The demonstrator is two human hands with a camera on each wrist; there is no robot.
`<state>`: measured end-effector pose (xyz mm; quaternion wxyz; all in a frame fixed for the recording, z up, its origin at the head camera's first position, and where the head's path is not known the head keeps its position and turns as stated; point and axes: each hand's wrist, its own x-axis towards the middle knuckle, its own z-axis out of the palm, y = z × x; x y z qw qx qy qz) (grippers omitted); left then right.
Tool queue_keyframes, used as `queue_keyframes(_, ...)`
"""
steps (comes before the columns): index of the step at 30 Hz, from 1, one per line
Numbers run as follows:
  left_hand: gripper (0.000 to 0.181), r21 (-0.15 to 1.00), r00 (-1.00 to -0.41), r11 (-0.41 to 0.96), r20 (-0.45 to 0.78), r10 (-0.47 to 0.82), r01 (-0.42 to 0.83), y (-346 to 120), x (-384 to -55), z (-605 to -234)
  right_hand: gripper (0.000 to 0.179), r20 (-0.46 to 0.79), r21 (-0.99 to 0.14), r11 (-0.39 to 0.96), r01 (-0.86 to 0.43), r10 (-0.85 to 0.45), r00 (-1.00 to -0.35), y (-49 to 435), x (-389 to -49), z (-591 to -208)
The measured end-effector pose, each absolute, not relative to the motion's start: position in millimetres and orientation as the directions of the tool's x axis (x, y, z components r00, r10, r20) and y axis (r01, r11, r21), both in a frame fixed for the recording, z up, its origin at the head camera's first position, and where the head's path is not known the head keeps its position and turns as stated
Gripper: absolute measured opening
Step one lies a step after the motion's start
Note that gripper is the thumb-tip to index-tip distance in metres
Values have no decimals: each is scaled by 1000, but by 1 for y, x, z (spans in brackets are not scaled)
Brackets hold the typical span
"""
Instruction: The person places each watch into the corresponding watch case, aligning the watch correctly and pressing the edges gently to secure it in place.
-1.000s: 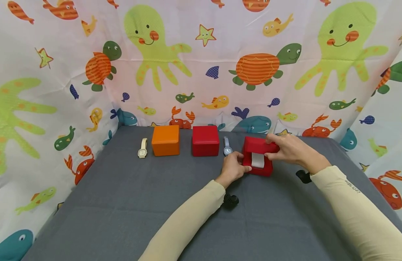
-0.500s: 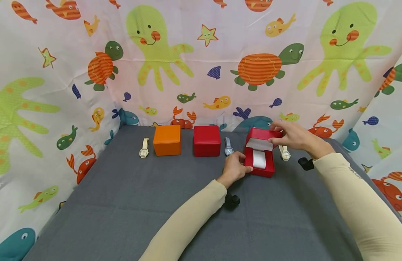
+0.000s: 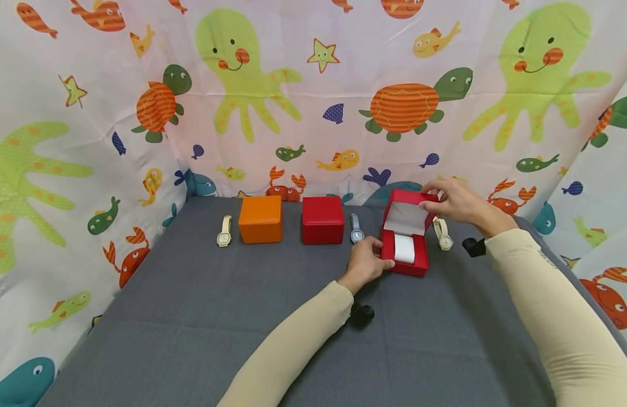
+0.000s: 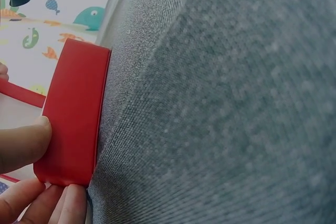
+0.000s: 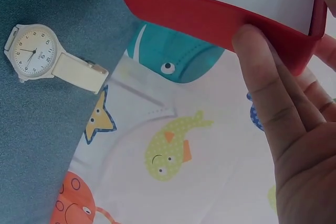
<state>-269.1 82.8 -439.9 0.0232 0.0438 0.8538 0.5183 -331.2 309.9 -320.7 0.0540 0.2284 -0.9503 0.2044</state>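
Open red box [image 3: 420, 252]: left fingers [image 4: 72, 206] curled gripping base [image 3: 407, 271], right fingers [image 5: 257, 61] pinching raised lid [image 3: 405, 218]. Brace base; swing lid evenly

Hour numerals on the cream watch [image 5: 54, 59]

Long cream left sleeve [image 3: 293, 346] and matching right sleeve [image 3: 552, 316] fit closely to the wrists, leaving left hand [image 3: 365, 261] and right hand [image 3: 458, 202] bare. Small dark lettering [image 3: 546, 258] marks the right one near its end; a rounded black device [image 3: 362, 314] sits at the left wrist, a second black device [image 3: 474, 247] at the right.
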Motion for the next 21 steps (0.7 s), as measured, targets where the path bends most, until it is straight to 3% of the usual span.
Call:
queue_keyframes(7,43,893,-994,447,1,108,49,83,-269,-441,37,205,-357,821,-446,-397,-895,310,-328,-322)
queue_keyframes(15,45,893,-989,445,4,145,69,79,-270,-442,63,182,-467,825,-318,-263,-948,319,-321,-328)
queue_keyframes(21,51,839,-968,507,84,238,198,73,-274,-436,61,221,-508,823,-253,-159,-962,340,-309,-344)
